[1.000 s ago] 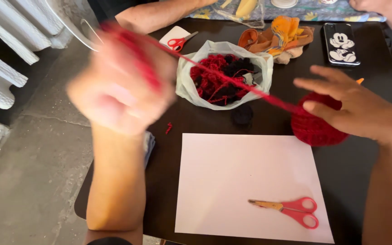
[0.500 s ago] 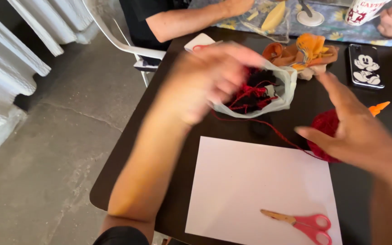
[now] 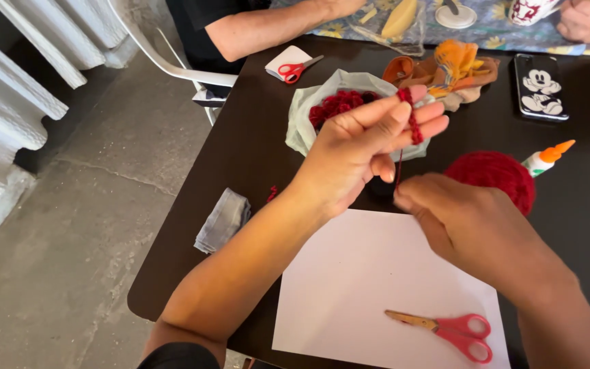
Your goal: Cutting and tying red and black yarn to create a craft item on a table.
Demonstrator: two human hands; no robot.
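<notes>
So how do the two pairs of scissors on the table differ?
The near scissors lie on the white paper in front of the hands; the far scissors lie on a small white card at the table's far edge. The near pair looks bigger in this view, with yellowish blades; the far pair's blades look grey. The near pair's blades point left, the far pair's point right. Both have red handles, are closed, and lie untouched.
</notes>
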